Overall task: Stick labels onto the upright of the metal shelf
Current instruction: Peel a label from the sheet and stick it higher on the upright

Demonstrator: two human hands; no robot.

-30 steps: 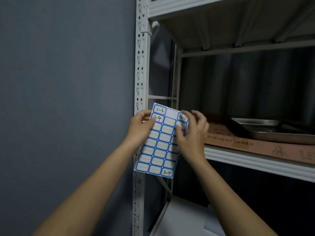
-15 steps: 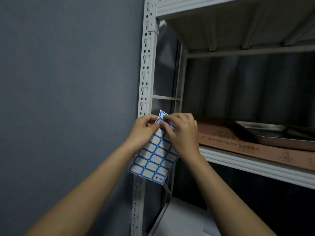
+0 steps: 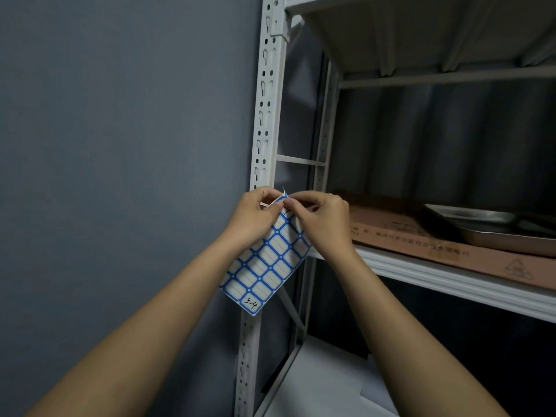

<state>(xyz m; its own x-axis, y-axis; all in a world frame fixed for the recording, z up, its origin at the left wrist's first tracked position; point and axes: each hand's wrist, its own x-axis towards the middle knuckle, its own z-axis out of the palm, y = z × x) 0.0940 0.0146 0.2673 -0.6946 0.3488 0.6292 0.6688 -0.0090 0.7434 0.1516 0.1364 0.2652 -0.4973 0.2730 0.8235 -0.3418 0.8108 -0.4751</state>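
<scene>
Two bare forearms reach up from the bottom of the frame, w/ your hands meeting just in front of the white upright (image 3: 264, 121) of the metal shelf. Your left hand (image 3: 255, 215) pinches the top edge of the label sheet (image 3: 267, 266), fingers curled round it. Your right hand (image 3: 322, 218) pinches at the sheet's top corner, fingertips touching the left hand's; can't tell if a label is lifted. Sheet hangs tilted below both hands, blue-bordered blanks, one marked "5-4" at the bottom corner. Behind the hands, approx level w/ them, a shelf board (image 3: 451, 281) carries flat brown cardboard (image 3: 421, 239), and a metal tray (image 3: 493, 227) sits on that. Grey wall (image 3: 120, 145) at left, beside the upright.
</scene>
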